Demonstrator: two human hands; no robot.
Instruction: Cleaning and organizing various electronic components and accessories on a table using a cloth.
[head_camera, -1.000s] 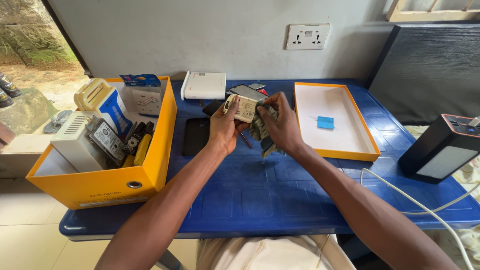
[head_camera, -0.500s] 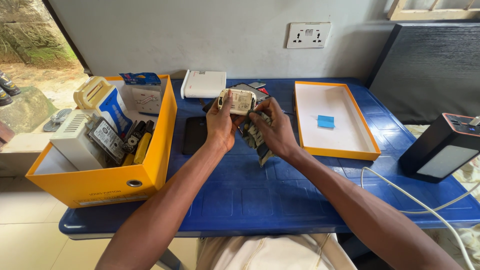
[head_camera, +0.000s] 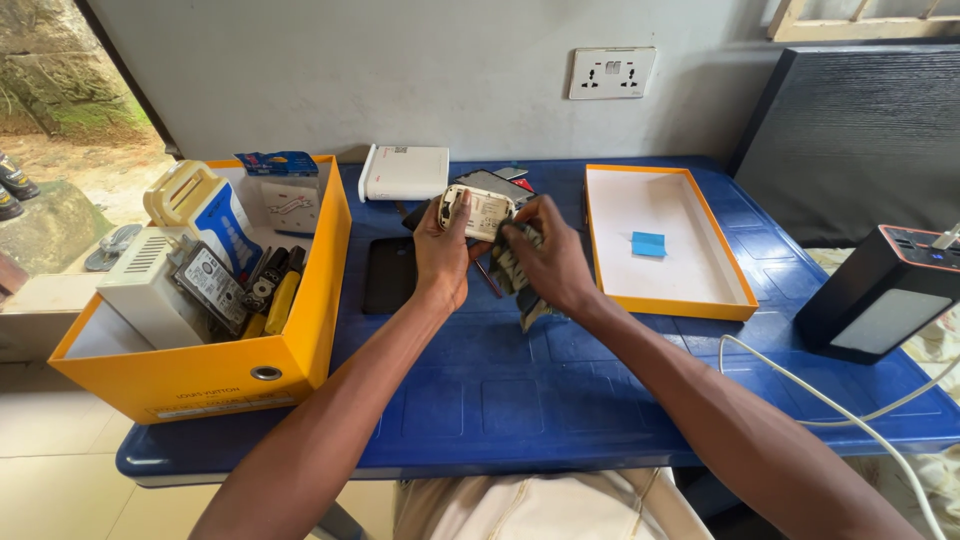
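Both hands raised over blue plastic table (head_camera: 560, 390); small device and cloth in hand.

Left hand (head_camera: 442, 255) has fingers curled around a small cream device (head_camera: 478, 211), rounded-rectangle plastic shell with a pale label panel facing up, held above the table's far middle. Right hand (head_camera: 553, 262) has fingers closed on a crumpled grey-green patterned cloth (head_camera: 512, 268), soft and folded, touching the device's right edge. Table surface moulded in shallow square panels, glossy. Flat black slab (head_camera: 389, 273) lies just left of the hands. Orange cardboard box (head_camera: 215, 375) at left holds assorted hardware; shallow orange-rimmed lid (head_camera: 700, 290) at right, white inside, with a small blue square (head_camera: 649, 244).
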